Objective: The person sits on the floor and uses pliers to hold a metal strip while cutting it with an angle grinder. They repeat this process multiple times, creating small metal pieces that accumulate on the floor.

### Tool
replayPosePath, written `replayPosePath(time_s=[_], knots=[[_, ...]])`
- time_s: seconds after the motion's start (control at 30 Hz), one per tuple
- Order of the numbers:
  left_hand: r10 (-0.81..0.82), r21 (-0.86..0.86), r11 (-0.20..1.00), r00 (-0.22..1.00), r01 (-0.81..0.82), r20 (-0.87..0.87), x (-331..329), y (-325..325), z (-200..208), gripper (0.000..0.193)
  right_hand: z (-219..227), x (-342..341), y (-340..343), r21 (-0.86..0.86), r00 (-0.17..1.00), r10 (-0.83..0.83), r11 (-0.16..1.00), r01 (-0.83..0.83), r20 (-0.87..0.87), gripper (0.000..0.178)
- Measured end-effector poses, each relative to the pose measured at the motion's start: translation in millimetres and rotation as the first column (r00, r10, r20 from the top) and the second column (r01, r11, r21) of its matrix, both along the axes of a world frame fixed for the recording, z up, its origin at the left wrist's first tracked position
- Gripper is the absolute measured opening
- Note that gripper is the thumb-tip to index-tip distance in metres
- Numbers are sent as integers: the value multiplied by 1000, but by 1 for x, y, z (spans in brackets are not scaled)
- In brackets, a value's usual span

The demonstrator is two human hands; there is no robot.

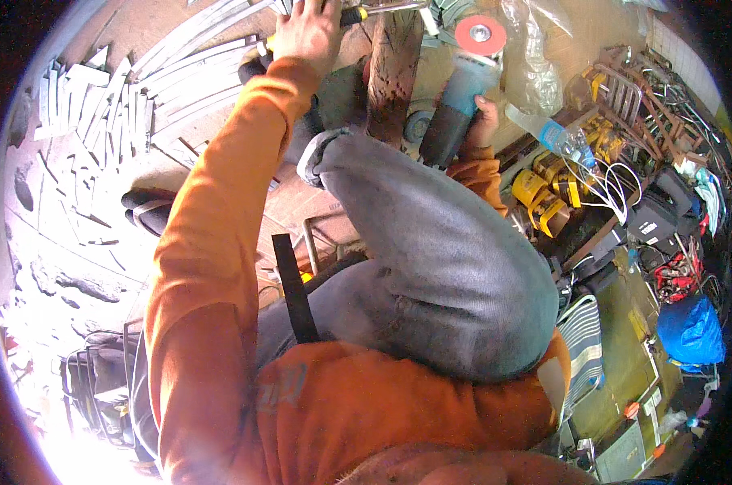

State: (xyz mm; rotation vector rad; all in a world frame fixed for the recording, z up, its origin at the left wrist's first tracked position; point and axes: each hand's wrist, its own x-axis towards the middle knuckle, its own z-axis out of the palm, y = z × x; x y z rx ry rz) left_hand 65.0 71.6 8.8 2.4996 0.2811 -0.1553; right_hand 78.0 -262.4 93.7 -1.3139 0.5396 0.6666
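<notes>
My left hand (pixel 308 36) is at the top edge, closed over a hammer (pixel 355 16) with a black and yellow handle; its metal shaft points right. The fingertips are partly cut off or hidden. Next to them lie thin grey metal strips (pixel 208 28). My right hand (pixel 485 123) is wrapped round the body of a blue and black angle grinder (pixel 455 101), beyond my raised knee. A red disc (pixel 481 35) with a metal centre nut sits at the grinder's far end. Between the hands lies a worn wooden block (pixel 393 77).
Cut metal pieces (pixel 99 101) cover the floor at left. At right are a plastic bottle (pixel 556 136), yellow power tools (pixel 540 198), white cable (pixel 616 190), rusty metal bars (pixel 649 113) and a blue bag (pixel 691 331). A dark flat bar (pixel 293 287) stands beside my leg.
</notes>
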Motion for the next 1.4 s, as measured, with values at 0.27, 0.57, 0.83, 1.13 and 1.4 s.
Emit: replayPosePath(time_s=[0.27, 0.57, 0.83, 1.13, 1.4], knots=[[-142, 157, 977, 990, 142, -15, 24, 6, -26, 30, 11, 1, 4, 64, 996, 34, 998, -28, -81, 76], [-151, 102, 983, 987, 155, -46, 14, 3, -39, 35, 14, -14, 33, -515, 934, 325, 832, -206, 151, 71], [-140, 85, 986, 990, 141, -9, 14, 7, -34, 36, 4, -11, 33, -732, 815, 521, 654, -189, 255, 83], [-131, 23, 991, 991, 132, -18, 17, 8, -35, 31, 5, -1, 30, -836, 713, 665, 506, -209, 224, 83], [-157, 59, 986, 988, 157, -6, 16, 7, -31, 31, 17, 20, 38, -876, 694, 707, 412, -251, 134, 76]])
